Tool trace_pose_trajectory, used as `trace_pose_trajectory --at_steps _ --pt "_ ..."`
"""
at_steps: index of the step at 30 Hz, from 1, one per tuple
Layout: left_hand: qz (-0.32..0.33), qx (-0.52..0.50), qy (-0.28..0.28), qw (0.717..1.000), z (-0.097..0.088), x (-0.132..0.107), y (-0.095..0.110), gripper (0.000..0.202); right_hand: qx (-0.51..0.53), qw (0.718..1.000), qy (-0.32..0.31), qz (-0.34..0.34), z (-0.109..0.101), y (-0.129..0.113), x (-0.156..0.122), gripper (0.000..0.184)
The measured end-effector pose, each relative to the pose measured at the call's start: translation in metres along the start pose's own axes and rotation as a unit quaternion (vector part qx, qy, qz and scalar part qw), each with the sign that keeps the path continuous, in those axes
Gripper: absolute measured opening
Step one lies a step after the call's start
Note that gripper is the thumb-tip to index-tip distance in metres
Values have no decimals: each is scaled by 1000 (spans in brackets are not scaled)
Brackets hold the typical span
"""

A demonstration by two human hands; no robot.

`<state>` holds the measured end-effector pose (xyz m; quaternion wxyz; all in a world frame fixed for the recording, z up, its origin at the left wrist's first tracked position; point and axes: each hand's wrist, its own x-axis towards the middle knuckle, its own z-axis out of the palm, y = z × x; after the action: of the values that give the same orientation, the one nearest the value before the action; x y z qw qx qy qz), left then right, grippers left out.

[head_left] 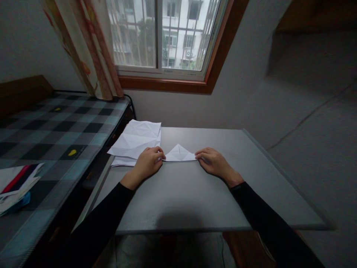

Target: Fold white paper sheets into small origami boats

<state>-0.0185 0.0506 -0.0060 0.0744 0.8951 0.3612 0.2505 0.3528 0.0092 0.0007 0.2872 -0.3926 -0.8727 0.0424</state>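
A small folded white paper (179,153), triangular with a peak in the middle, lies on the grey table (189,193). My left hand (147,163) pinches its left corner with curled fingers. At the right corner, my right hand (213,160) does the same, its fingers bent and pressed down on the paper's edge. Both arms wear black sleeves.
Creased white sheets (135,140) lie stacked at the table's far left corner. A bed with a checked cover (55,126) stands to the left, with papers (15,186) on it. A window (164,35) and curtain (89,48) are behind the table; a grey wall is on the right.
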Motion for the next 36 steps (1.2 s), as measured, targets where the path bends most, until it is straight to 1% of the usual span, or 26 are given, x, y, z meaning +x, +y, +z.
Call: trace_pose_trajectory --at_steps 3,5,8,11,13,17,21,23,28,30,33,36 --pt "-13 -27 -1 1000 0 0 4 23 24 999 4 32 3 0 0 15" --pt "-21 -51 10 998 1 0 6 19 33 998 13 60 5 1 0 12" --pt "-36 -97 33 994 4 0 7 12 35 995 18 90 8 5 1 14" --pt "-49 -109 42 992 8 0 5 14 30 993 18 112 10 9 1 13" --pt "-55 -108 51 991 11 0 4 13 24 992 18 123 11 10 1 18" --pt "-63 -114 68 989 12 -1 3 17 26 992 18 126 13 10 -1 20" --pt "-62 -103 57 991 11 -1 5 14 30 989 36 143 15 9 -1 32" --pt "-55 -98 49 992 10 -1 5 15 31 987 41 150 15 9 -1 35" --pt "-28 -82 23 996 7 0 7 19 41 988 38 147 15 9 0 27" --pt "-24 -71 9 997 6 1 8 20 42 987 38 149 16 10 1 27" --pt "-21 -54 -3 998 5 1 8 22 43 989 33 140 16 11 1 31" --pt "-19 -44 -6 999 5 1 9 22 53 990 30 129 15 9 1 25"
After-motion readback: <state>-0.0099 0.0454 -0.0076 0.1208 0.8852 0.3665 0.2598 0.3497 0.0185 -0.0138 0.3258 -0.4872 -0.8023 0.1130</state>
